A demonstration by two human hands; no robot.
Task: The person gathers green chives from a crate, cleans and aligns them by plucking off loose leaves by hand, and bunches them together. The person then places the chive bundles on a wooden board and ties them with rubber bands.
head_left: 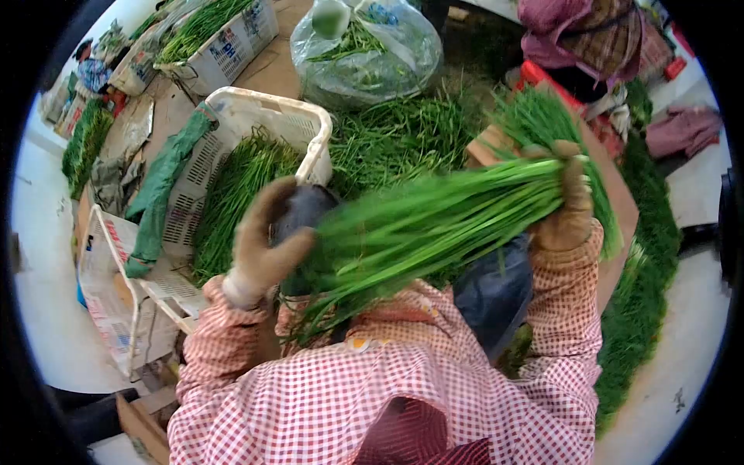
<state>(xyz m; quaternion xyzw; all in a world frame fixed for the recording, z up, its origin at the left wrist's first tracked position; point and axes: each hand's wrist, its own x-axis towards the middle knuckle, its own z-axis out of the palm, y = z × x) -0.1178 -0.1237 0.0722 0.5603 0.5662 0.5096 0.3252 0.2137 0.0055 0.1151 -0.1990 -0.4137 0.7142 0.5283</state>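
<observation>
My right hand (570, 194), in a tan glove, grips a bundle of long green stalks (457, 221) by its pale ends. The leafy ends stretch left across my lap and are blurred. Just left of those tips, my left hand (267, 236), also gloved, has its thumb and fingers apart and holds nothing. A white plastic crate (314, 128) with green stalks inside stands beyond my left hand. Loose greens (403, 143) lie in a heap in front of my knees.
A clear plastic bag (368, 77) of greens sits at the top centre. Another white crate (225, 50) is at the upper left, where a person (93, 70) sits farther off. A long row of greens (643, 310) lies along the right.
</observation>
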